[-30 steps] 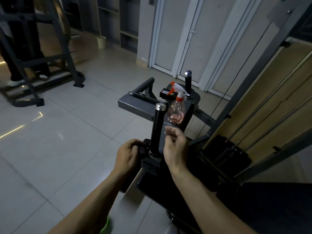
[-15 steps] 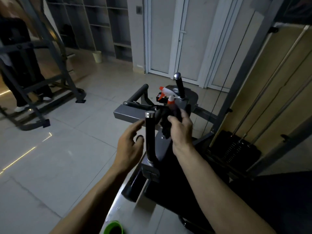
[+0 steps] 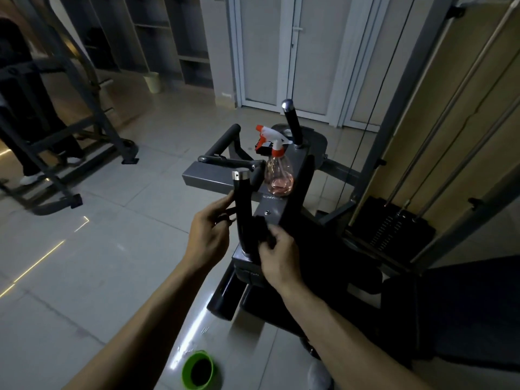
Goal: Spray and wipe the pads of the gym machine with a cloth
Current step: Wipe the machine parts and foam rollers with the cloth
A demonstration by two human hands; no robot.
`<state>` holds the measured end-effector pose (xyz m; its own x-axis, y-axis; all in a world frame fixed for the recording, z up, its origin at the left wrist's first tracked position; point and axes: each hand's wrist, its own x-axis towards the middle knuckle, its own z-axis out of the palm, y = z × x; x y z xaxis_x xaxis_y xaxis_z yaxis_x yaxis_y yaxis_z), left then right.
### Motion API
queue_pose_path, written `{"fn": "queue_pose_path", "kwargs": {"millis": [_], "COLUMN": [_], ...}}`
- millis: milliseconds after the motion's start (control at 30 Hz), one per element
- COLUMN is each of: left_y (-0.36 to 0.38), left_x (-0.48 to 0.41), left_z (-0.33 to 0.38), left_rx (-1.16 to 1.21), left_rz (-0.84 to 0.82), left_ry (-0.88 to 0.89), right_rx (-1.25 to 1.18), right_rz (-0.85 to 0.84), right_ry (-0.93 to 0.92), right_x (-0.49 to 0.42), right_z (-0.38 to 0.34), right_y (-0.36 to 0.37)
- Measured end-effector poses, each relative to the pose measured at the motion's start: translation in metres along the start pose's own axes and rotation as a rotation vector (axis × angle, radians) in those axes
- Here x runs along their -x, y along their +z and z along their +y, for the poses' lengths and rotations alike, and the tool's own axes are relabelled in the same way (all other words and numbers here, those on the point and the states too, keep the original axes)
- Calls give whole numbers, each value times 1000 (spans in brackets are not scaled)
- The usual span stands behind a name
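The right hand (image 3: 278,257), at frame centre, is clenched around a dark crumpled cloth (image 3: 264,230) and holds it against the lower right side of the near upright black grip handle with a chrome end cap (image 3: 242,209). The left hand (image 3: 209,235) sits just left of the same handle, fingers loosely curved with the fingertips at the handle's left side; whether it grasps anything cannot be determined in the low light. The clear plastic spray bottle with pink liquid and a white-and-red trigger head (image 3: 278,175) stands upright on the grey metal frame of the gym machine (image 3: 208,178), just above and right of the near handle, apart from both hands. A second black handle with a chrome cap (image 3: 292,125) rises behind the bottle. The black machine pad (image 3: 323,249) lies right of the right hand, dark and low in detail. The black weight stack with steel guide rods (image 3: 394,232) occupies the right of the frame. A round green container (image 3: 198,370) rests on the pale tiled floor (image 3: 84,277) at lower centre. White double doors (image 3: 281,52) fill the upper centre.
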<state>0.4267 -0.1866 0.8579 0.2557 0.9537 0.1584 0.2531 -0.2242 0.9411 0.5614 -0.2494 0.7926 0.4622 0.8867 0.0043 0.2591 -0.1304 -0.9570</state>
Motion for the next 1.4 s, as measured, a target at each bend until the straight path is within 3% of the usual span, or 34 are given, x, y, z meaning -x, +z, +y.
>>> {"fn": "queue_pose_path", "kwargs": {"millis": [100, 233, 400, 467, 600, 667, 800, 867, 933, 1067, 1167, 1300, 1333, 1400], "left_y": [-4, -7, -13, -13, -6, -6, -8, -9, -9, -7, -9, -9, -9, -9], "left_x": [-2, -4, -22, -35, -49, -51, -56, -58, -57, -55, -57, -60, -60, -58], "left_z": [5, 16, 24, 29, 32, 30, 26, 26, 26, 28, 32, 31, 30, 31], "left_rx": [63, 128, 43, 8, -170, -207, -287, -319, -343, -332, -327, -275, -272, -270], "left_rz": [-15, 1, 22, 17, 51, 76, 83, 76, 81, 84, 51, 38, 46, 59], "left_ry": [-47, -105, -104, -77, -6, 8, 33, 35, 24, 12, -7, -31, -26, -22], "right_rx": [-262, -179, -125, 9, 14, -129, -613, -691, -673, -111, 35, 210, 219, -89], "right_rz": [108, 38, 94, 96, 221, 18, -688, -825, -672, -1, 189, 118, -4, -347], "right_ry": [-98, -303, -347, -380, -275, -243, 136, 152, 121, -146, -249, -320, -336, -142], "right_x": [8, 20, -3, -18, -32, -54, -84, -86, -78, -54, -43, -58, -64, -74], "right_z": [-25, -15, -10, -9, -10, -10, -20, -21, -22, -9, -5, -20, -28, -43], "right_y": [-1, 25, 38, 53, 73, 60, 25, 21, 28, 67, 79, 59, 48, 28]}}
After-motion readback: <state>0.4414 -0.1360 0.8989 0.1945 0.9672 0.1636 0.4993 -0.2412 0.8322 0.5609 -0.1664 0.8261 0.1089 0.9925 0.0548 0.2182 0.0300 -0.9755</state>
